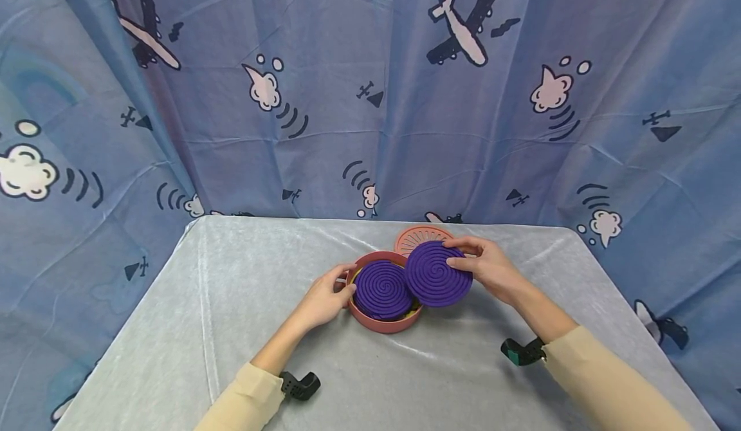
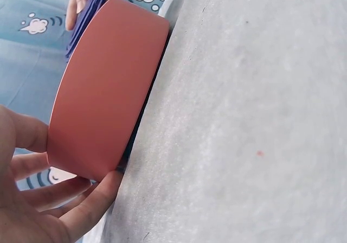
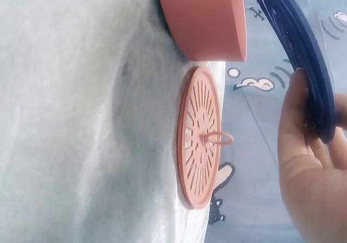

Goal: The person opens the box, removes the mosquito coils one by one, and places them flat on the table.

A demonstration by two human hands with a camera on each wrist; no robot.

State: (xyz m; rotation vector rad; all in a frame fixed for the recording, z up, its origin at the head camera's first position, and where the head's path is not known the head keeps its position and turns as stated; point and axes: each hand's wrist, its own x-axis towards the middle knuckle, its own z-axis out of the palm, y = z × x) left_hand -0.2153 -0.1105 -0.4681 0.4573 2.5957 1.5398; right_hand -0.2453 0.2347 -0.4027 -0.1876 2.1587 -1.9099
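Note:
A round pink mosquito coil box (image 1: 384, 323) stands uncovered on the table. Inside it a purple mosquito coil (image 1: 383, 289) lies flat, with a bit of yellow showing round its edge. My left hand (image 1: 324, 297) grips the box's left side, thumb at the rim and fingers along the outer wall down near the table (image 2: 87, 199). With my right hand (image 1: 483, 267) I pinch a second purple mosquito coil (image 1: 437, 275) by its right edge. This coil is raised and tilted, overlapping the box's right rim in the head view.
Behind the box lies its slotted pink lid (image 1: 422, 235), a small loop handle (image 3: 219, 138) standing up from its middle. A pale cloth covers the table (image 1: 260, 257). Beyond the far edge hangs a blue curtain (image 1: 347, 96) printed with planes.

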